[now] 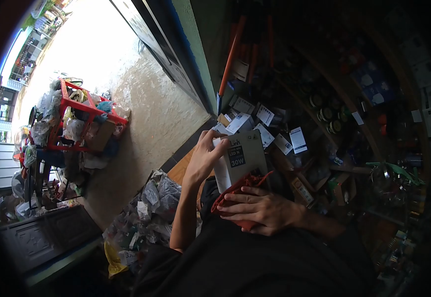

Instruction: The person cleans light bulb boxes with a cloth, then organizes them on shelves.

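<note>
A light-coloured carton (245, 156) marked "LED" and "30W" is held upright in front of my body. My left hand (210, 154) grips its upper left edge, with the thumb and fingers over the top corner. Against the lower face of the carton lies a red-orange cloth (232, 195), bunched up. My right hand (260, 208) is wrapped over this cloth and presses it to the box. Just beyond the carton, several small white boxes (240, 122) are piled on the floor.
Crumpled plastic bags (158, 198) heap up at my left, by the tiled doorway floor (141, 128). Outside stands a red frame (84, 116) stuffed with bags. Dim shelves (344, 94) with goods curve round the right. An orange pole (232, 54) leans beside the door.
</note>
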The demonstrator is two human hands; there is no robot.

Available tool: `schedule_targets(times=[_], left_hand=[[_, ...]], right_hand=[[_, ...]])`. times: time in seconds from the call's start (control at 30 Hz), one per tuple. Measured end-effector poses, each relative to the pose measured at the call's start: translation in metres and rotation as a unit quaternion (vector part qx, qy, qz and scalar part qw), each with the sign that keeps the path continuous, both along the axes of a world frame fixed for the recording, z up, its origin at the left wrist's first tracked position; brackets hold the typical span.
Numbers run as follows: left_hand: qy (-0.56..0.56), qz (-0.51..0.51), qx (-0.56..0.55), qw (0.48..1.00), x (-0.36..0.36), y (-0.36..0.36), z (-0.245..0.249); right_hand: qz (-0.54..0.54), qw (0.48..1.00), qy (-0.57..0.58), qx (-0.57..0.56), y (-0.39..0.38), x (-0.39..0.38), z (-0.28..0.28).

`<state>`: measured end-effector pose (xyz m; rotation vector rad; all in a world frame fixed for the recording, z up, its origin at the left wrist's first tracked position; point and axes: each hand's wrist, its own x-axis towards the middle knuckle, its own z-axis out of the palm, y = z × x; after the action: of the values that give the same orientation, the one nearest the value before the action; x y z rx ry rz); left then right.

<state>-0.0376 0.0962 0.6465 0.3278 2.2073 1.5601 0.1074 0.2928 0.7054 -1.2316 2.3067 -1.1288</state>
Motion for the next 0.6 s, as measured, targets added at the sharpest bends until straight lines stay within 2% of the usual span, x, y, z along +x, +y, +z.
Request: schedule_targets(times=[0.1,0.13,0.17,0.23,0.27,0.3,0.37,0.43,0.5,0.6], left_hand=[[-0.079,0.020,0.075,0.994,0.000,-0.006,-0.012],[-0.080,0.042,0.083,0.992,-0.001,-0.012,-0.036],[-0.132,0.080,0.129,0.980,0.000,-0.016,-0.055],[-0.230,0.154,0.219,0.936,0.002,-0.025,-0.084],[-0.265,0.160,0.271,0.912,0.002,-0.033,-0.095],[-0.265,0.204,0.337,0.880,0.002,-0.034,-0.101],[-0.278,0.268,0.428,0.817,0.005,-0.041,-0.080],[-0.216,0.200,0.478,0.828,0.000,-0.082,-0.124],[-0.194,0.188,0.523,0.808,0.005,-0.089,-0.132],[-0.178,0.224,0.565,0.774,0.018,-0.062,-0.113]], right_hand=[[-0.002,1.000,-0.009,-0.010,-0.003,-0.003,-0.002],[-0.003,1.000,-0.017,-0.018,-0.005,-0.004,-0.001],[-0.004,0.999,-0.025,-0.026,-0.006,-0.003,-0.001],[0.005,0.997,-0.068,-0.047,-0.004,0.000,-0.003],[0.010,0.994,-0.088,-0.057,-0.002,0.002,-0.006],[-0.004,0.981,-0.172,-0.094,0.003,0.004,-0.009],[-0.029,0.928,-0.335,-0.164,0.022,0.009,-0.020],[-0.154,0.841,-0.438,-0.276,0.048,0.027,-0.041],[-0.302,0.671,-0.515,-0.441,0.056,0.028,-0.031],[-0.399,0.752,-0.301,-0.430,0.043,0.000,-0.032]])
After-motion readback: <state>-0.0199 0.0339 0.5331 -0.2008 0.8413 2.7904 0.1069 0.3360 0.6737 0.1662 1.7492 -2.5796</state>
